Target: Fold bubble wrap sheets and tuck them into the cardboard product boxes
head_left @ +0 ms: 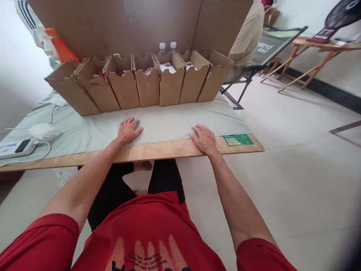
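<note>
both hands flat and empty on the table edge (169, 150), left hand (128, 130) nearer the row of cardboard bins (141, 84) than right hand (204, 140).

On the pale green cloth-covered wooden table (169, 124), a row of brown cardboard divider boxes (141, 84) stands at twelve o'clock; a white power strip (15, 147) lies at nine o'clock.

Both hands (128, 130) (203, 139) flat on cloth (169, 122)

Pale tiled floor (296, 158) — white walls (324, 67) — folding chair (270, 49).
</note>
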Demonstrator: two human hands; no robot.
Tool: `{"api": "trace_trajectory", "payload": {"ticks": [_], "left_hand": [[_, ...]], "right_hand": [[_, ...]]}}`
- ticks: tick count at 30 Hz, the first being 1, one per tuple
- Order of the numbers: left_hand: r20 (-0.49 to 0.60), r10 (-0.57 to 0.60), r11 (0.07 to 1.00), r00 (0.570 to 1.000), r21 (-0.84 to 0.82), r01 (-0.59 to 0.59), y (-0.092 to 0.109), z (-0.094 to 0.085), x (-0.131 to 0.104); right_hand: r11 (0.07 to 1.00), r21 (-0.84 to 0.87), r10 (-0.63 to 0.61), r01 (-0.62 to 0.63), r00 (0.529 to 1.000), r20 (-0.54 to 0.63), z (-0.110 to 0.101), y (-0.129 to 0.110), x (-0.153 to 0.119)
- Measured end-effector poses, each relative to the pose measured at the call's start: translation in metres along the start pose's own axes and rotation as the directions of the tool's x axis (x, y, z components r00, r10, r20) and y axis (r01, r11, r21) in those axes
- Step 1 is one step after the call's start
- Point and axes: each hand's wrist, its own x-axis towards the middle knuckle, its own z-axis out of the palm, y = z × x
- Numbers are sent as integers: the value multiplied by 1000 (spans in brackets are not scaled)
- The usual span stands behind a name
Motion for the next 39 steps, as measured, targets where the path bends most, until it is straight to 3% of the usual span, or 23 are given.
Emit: {"api": "trace_trajectory", "payload": {"ticks": [39], "left_hand": [[-2,40,998,999,54,-40,1,12,3]], "right_hand": [[997,-77,16,-18,1000,-21,-2,8,-1]]}}
